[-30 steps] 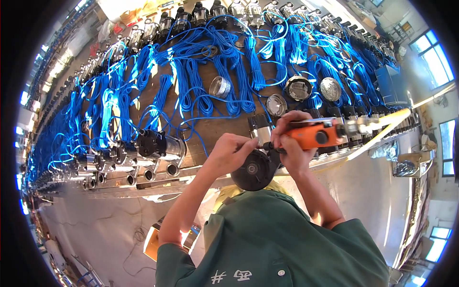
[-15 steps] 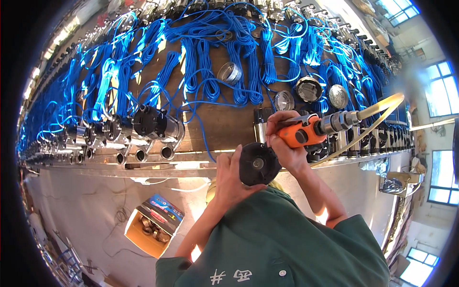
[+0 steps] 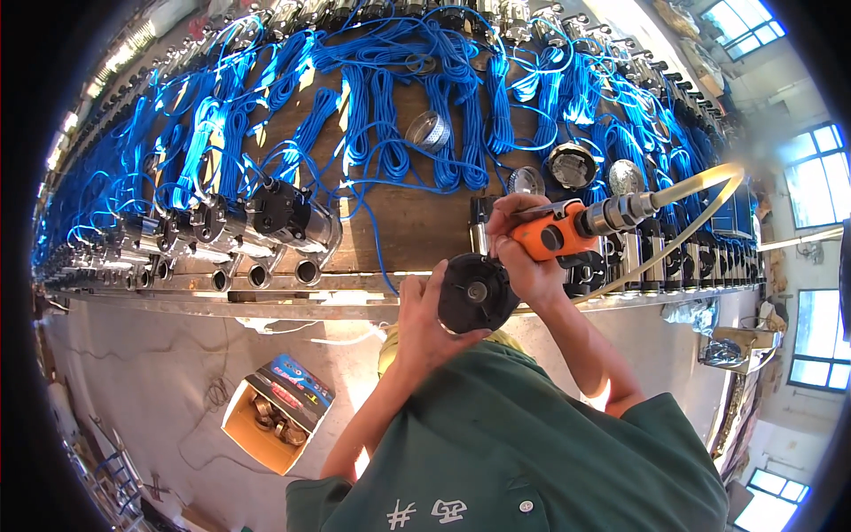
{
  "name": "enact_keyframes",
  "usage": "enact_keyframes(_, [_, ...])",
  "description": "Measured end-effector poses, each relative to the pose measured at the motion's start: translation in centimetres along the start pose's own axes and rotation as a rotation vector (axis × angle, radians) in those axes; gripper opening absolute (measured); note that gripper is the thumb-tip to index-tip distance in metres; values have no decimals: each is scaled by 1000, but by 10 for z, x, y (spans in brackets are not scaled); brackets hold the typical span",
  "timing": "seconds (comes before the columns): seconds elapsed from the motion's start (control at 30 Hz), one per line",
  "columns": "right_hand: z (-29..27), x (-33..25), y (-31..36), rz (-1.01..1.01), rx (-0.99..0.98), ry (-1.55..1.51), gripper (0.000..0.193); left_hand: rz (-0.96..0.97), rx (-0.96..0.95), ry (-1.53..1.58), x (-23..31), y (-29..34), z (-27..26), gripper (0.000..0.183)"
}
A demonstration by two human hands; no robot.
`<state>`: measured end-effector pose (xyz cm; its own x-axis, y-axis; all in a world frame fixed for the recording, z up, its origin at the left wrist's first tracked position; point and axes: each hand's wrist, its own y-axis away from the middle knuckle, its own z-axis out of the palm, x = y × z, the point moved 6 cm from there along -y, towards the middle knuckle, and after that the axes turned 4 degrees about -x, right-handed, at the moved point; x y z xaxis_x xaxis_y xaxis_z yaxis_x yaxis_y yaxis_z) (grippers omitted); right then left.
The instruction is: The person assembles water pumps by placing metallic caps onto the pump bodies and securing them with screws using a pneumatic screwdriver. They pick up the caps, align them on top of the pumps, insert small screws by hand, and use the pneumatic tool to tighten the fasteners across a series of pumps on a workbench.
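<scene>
A round black part like a pump cover (image 3: 477,293), with raised ribs and a small central hub, is held in front of my body just off the bench edge. My left hand (image 3: 418,319) grips its left side and lower rim, fingers curled around it. Closed around an orange pneumatic tool (image 3: 551,238) is my right hand (image 3: 530,273); its fingertips come close to the cover's upper right edge, and whether they touch it cannot be made out. A metal coupling and pale yellow air hose (image 3: 700,182) run from the tool's right end.
Blue cable coils (image 3: 381,124) cover the wooden bench (image 3: 408,235). Steel pump bodies (image 3: 297,217) line its near edge on both sides. Perforated metal rings (image 3: 429,131) and a round metal cup (image 3: 573,166) lie beyond my hands. An open carton (image 3: 275,417) with metal parts stands on the floor.
The black cover has shifted slightly left and up and turned a little in my left hand. The orange tool has tipped slightly, its hose end rising. Both grips stay the same.
</scene>
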<state>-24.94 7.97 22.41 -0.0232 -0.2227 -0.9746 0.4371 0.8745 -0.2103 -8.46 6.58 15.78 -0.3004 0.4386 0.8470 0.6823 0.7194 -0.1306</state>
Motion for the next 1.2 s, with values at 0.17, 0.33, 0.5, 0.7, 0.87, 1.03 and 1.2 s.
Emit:
enact_keyframes(0.17, [2, -33, 12, -158, 19, 13, 41, -226, 133, 406, -31, 18, -1, 77])
enact_keyframes(0.33, [3, -34, 32, -160, -60, -222, 38, -928, 561, 1620, -113, 66, 10, 13])
enact_keyframes(0.5, [11, -30, 41, -96, -34, -373, 38, -723, 434, 1572, -73, 57, -11, 21])
enact_keyframes(0.7, [23, -52, 51, -116, -1, -546, 41, -509, 151, 1518, -13, 52, -9, 22])
enact_keyframes(0.87, [28, -60, 53, -185, -37, -516, 39, -574, 202, 1602, -16, 52, 2, 18])
enact_keyframes(1.03, [28, -59, 54, -208, -38, -525, 39, -544, 16, 1627, -6, 51, 4, 23])
enact_keyframes(1.2, [25, -57, 56, -191, -21, -532, 38, -619, -19, 1557, 4, 52, 8, 25])
